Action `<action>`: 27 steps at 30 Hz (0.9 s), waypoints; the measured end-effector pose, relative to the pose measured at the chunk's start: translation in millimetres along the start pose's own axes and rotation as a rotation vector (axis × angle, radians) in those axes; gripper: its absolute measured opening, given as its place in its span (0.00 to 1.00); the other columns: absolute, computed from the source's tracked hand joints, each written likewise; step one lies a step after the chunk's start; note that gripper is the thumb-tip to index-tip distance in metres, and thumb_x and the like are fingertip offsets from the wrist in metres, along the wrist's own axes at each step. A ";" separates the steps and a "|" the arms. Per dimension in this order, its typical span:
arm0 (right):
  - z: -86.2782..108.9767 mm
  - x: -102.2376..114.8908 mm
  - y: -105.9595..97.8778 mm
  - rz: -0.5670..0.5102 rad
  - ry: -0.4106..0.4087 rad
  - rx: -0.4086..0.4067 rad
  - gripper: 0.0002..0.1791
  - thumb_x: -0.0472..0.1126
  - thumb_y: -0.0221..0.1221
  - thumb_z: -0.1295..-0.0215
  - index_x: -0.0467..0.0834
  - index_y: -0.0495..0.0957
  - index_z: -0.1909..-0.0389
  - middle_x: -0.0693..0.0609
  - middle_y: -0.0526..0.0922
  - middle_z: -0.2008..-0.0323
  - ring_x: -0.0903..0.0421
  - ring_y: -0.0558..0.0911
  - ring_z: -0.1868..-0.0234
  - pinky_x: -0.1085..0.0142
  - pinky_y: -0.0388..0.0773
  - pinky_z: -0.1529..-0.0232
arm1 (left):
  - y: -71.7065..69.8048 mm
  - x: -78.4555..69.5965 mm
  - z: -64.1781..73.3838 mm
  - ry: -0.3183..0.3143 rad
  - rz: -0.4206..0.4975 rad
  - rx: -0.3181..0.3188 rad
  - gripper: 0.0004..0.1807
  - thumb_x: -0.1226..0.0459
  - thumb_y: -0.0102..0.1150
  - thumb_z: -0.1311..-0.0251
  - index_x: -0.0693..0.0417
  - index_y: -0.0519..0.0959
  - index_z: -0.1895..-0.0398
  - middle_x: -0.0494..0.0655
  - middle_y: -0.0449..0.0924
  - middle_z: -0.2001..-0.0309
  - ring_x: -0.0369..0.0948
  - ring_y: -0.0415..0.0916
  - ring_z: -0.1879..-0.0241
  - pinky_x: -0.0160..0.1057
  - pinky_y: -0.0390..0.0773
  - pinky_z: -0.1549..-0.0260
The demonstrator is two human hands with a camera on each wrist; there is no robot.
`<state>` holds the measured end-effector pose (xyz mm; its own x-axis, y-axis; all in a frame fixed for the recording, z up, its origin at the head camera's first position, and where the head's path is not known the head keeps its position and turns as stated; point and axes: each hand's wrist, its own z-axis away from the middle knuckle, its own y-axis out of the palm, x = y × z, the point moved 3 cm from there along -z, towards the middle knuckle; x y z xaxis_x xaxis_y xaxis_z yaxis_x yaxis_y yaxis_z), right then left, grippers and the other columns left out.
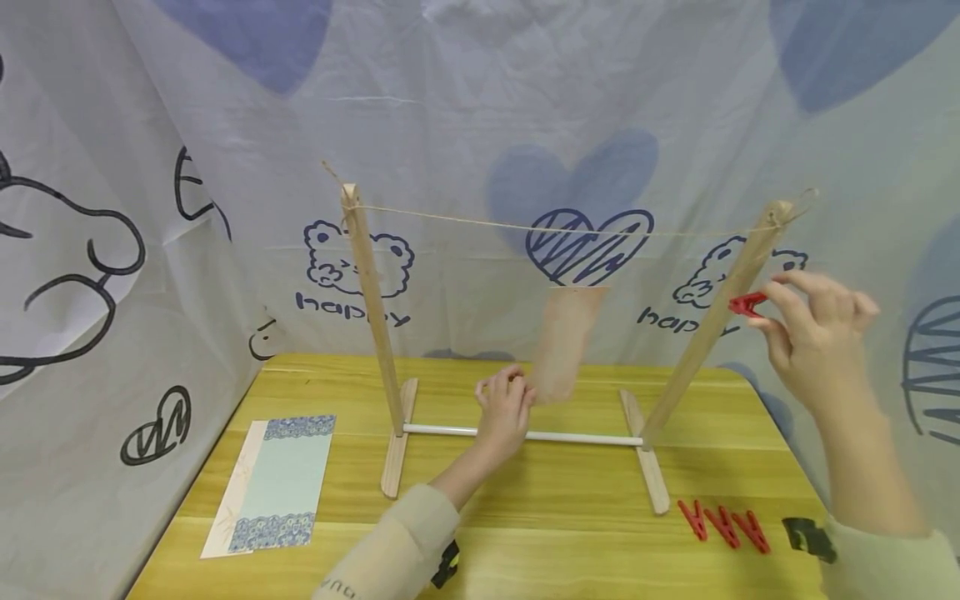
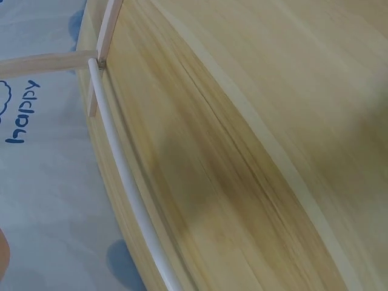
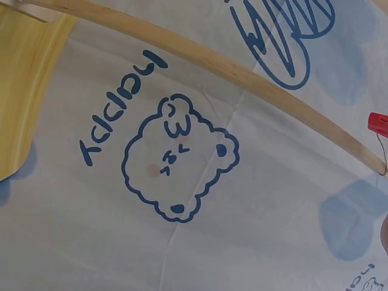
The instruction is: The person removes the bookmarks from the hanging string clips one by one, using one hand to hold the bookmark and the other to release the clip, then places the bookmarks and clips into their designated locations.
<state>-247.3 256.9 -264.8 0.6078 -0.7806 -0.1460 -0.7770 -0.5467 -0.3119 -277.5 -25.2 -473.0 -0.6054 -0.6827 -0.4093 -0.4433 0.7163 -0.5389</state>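
My left hand (image 1: 506, 406) is above the white crossbar, pinching the lower left edge of a pale pinkish paper sheet (image 1: 572, 337). The sheet stands upright, its top edge below the string (image 1: 480, 222) in the head view. My right hand (image 1: 813, 329) is raised beside the right wooden post (image 1: 716, 329) and pinches a red clothespin (image 1: 745, 305) between thumb and fingers. That clothespin (image 3: 379, 123) also shows at the right edge of the right wrist view. The left wrist view shows only a sliver of skin at its left edge; the grip is hidden there.
The string runs between two wooden posts, joined low by a white rod (image 1: 585, 437). Three red clothespins (image 1: 722, 527) lie at the table's right front. Patterned paper sheets (image 1: 288, 475) lie overlapping at the left. A printed cloth (image 1: 450, 108) hangs behind the wooden table (image 1: 540, 533).
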 end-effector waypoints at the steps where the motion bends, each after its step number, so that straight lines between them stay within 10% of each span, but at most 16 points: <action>1: 1.4 -0.5 -0.6 0.002 0.004 0.014 0.24 0.56 0.47 0.34 0.37 0.72 0.61 0.41 0.72 0.57 0.40 0.65 0.56 0.48 0.44 0.60 | -0.9 0.5 0.6 0.001 -0.004 -0.002 0.07 0.63 0.49 0.37 0.57 0.68 0.70 0.53 0.66 0.55 0.50 0.66 0.55 0.53 0.52 0.54; 11: 11.6 -3.7 -3.0 0.020 0.015 0.051 0.26 0.58 0.45 0.34 0.36 0.72 0.62 0.40 0.72 0.57 0.40 0.65 0.56 0.50 0.45 0.60 | -9.8 8.7 7.7 0.007 -0.048 0.010 0.15 0.56 0.38 0.32 0.56 0.69 0.69 0.53 0.67 0.55 0.50 0.67 0.54 0.55 0.53 0.54; 27: 36.8 -16.8 -11.8 0.078 0.047 0.230 0.28 0.59 0.43 0.33 0.35 0.72 0.58 0.37 0.71 0.54 0.36 0.65 0.53 0.42 0.47 0.59 | -27.2 24.8 16.6 -0.012 -0.080 0.026 0.08 0.61 0.48 0.37 0.56 0.68 0.70 0.53 0.68 0.55 0.51 0.67 0.55 0.55 0.54 0.54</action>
<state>-242.3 287.6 -293.2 0.5351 -0.8338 -0.1361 -0.7603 -0.4050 -0.5079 -269.5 -64.0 -480.7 -0.5607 -0.7391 -0.3734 -0.4725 0.6559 -0.5887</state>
